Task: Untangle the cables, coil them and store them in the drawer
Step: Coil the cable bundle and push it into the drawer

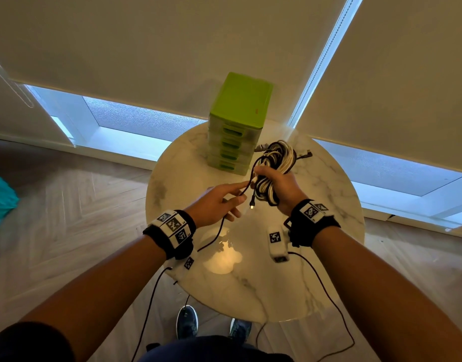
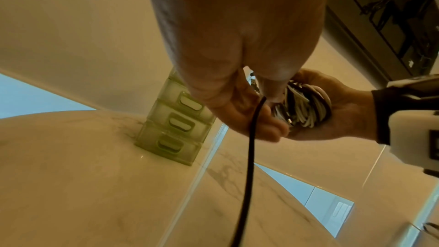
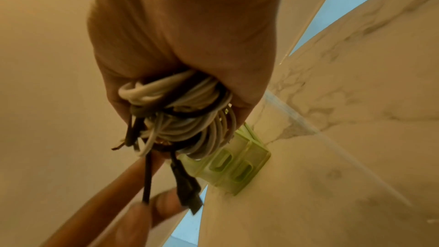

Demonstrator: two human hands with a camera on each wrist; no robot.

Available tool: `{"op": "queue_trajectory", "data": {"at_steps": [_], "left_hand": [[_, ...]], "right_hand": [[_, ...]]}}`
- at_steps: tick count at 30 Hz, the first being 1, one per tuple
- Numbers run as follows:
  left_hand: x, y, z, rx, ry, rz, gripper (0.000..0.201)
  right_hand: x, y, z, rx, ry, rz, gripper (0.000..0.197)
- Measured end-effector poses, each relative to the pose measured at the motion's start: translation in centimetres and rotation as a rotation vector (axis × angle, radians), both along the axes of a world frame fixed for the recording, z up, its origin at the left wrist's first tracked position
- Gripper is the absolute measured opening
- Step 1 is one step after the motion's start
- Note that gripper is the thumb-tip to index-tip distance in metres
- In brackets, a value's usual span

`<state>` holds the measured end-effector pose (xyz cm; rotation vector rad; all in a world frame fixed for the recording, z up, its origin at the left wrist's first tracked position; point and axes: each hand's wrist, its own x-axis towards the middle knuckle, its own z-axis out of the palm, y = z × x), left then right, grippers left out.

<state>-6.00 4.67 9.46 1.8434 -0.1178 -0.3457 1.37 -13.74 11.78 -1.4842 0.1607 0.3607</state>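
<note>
My right hand (image 1: 270,178) grips a tangled bundle of white and black cables (image 1: 279,158) above the round marble table (image 1: 329,199). A black strand (image 1: 216,235) leads out of the bundle, and my left hand (image 1: 239,195) pinches it between thumb and fingers. A short end with a plug (image 1: 252,205) dangles between the hands. In the left wrist view the black strand (image 2: 250,157) drops from the pinch, with the bundle (image 2: 304,108) behind it. The right wrist view shows the bundle (image 3: 180,119) in my fist and the plug (image 3: 187,189). A green drawer unit (image 1: 237,126) stands behind, all drawers shut.
The drawer unit (image 2: 175,125) sits at the table's far side, a little left of the bundle. Thin black leads from the wrist cameras hang off the table's near edge (image 1: 250,317). Wooden floor surrounds the table; a teal object (image 1: 0,199) lies far left.
</note>
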Motion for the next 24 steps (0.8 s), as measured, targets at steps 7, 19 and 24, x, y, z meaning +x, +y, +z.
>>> {"op": "queue_trajectory", "data": {"at_steps": [7, 19, 24], "left_hand": [[-0.3, -0.3, -1.8, 0.331, -0.403, 0.024, 0.025], [-1.0, -0.9, -0.1, 0.058, -0.22, 0.299, 0.024], [-1.0, -1.3, 0.5, 0.053, -0.192, 0.207, 0.017]], "right_hand": [[-1.6, 0.9, -1.3, 0.071, 0.086, 0.05, 0.017], [-3.1, 1.0, -1.6, 0.099, 0.14, 0.095, 0.013], [-2.6, 0.4, -1.2, 0.124, 0.161, 0.064, 0.01]]}}
